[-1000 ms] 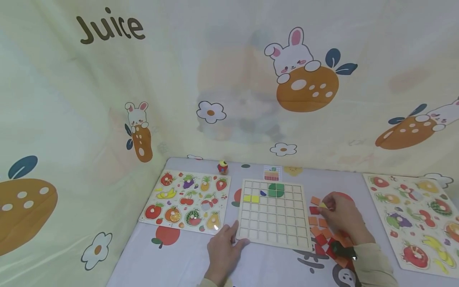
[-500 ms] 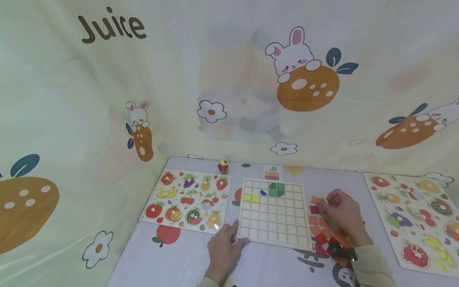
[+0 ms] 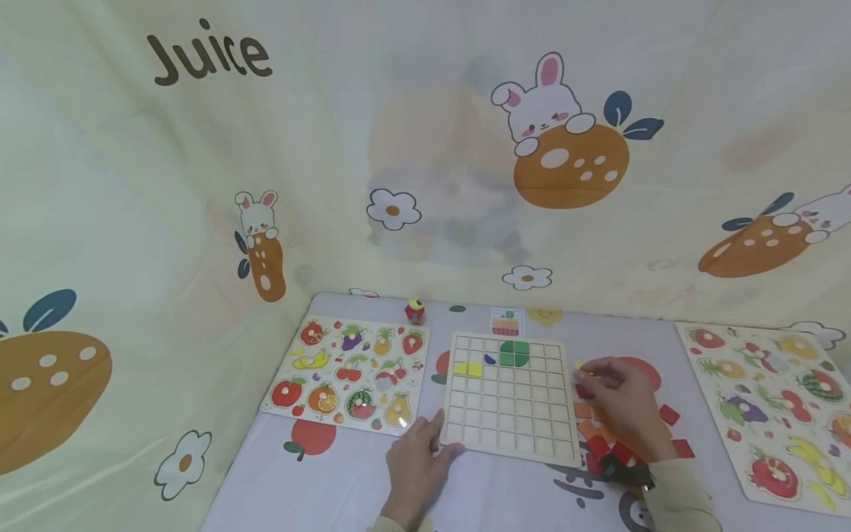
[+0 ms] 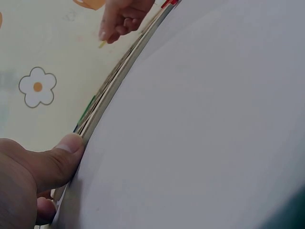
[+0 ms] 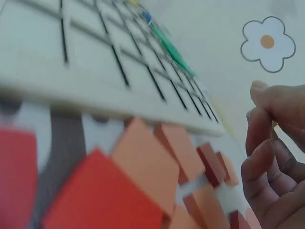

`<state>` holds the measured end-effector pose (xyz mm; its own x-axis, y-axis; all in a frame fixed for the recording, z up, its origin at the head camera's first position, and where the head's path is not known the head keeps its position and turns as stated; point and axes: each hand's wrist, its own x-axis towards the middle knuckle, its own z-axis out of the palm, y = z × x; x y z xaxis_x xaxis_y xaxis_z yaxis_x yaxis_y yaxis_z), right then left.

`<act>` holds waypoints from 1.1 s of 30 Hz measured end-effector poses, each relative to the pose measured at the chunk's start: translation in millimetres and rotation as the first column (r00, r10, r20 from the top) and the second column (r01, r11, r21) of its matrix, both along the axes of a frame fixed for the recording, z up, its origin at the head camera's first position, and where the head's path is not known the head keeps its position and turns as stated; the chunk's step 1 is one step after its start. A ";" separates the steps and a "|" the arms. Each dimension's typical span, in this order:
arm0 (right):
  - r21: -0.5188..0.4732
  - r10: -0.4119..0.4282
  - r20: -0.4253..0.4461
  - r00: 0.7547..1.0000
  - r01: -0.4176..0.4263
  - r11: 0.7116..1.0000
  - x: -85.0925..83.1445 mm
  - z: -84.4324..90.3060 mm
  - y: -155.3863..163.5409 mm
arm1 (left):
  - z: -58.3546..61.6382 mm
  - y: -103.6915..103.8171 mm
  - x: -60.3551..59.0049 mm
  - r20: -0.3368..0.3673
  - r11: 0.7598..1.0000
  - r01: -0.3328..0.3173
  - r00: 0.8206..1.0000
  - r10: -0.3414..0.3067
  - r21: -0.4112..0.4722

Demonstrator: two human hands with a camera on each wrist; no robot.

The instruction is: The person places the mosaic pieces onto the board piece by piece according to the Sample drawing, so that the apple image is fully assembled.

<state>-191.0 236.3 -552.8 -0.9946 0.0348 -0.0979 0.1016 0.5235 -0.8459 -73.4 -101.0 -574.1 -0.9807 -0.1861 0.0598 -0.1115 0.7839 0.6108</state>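
1. A wooden grid board (image 3: 508, 395) is lain flat on the counter (image 3: 332, 480), and its near left corner is pressed by the left hand (image 3: 414, 465), whose thumb is set against the board's edge while the fingers are kept fairly straight.
2. A small yellow tile (image 3: 579, 366) is pinched at the fingertips of the right hand (image 3: 621, 403), which is held just off the board's right edge, above the loose pile.
3. Only a few cells are seen to be filled: two yellow tiles (image 3: 467, 369) at the left, a small blue piece (image 3: 490, 359), and a green block (image 3: 514, 353) near the top.
4. Most of the grid is left bare, so the filling is judged to be at an early stage.
5. A heap of red and orange tiles (image 3: 621, 443) is found beside the board's right edge, not yet placed.
6. A small pattern card (image 3: 507, 322) is propped behind the board.
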 end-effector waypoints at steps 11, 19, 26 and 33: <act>-0.045 -0.091 -0.052 0.994 0.089 0.995 -4.7 -0.2 -19.1 | -1.0 0.4 0.1 -0.011 1.000 -0.004 1.000 0.004 -0.004; -0.034 -0.106 -0.079 0.991 0.104 0.994 -5.0 4.3 -36.3 | -0.8 0.7 -0.2 -0.007 1.000 -0.009 1.000 0.009 0.001; -0.074 -0.109 -0.112 0.988 0.101 0.992 -9.4 5.7 -55.7 | 1.5 0.8 0.2 -0.011 1.000 -0.007 1.000 0.007 0.006; -0.080 -0.014 -0.054 0.998 0.009 0.997 -17.3 6.8 -75.6 | 0.5 0.5 0.4 -0.021 1.000 -0.006 1.000 0.006 -0.002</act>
<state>-208.4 160.7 -546.0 -0.9981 0.0404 -0.0466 0.0599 0.4535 -0.8892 -73.0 -100.5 -573.6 -0.9780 -0.1921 0.0807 -0.1036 0.7845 0.6114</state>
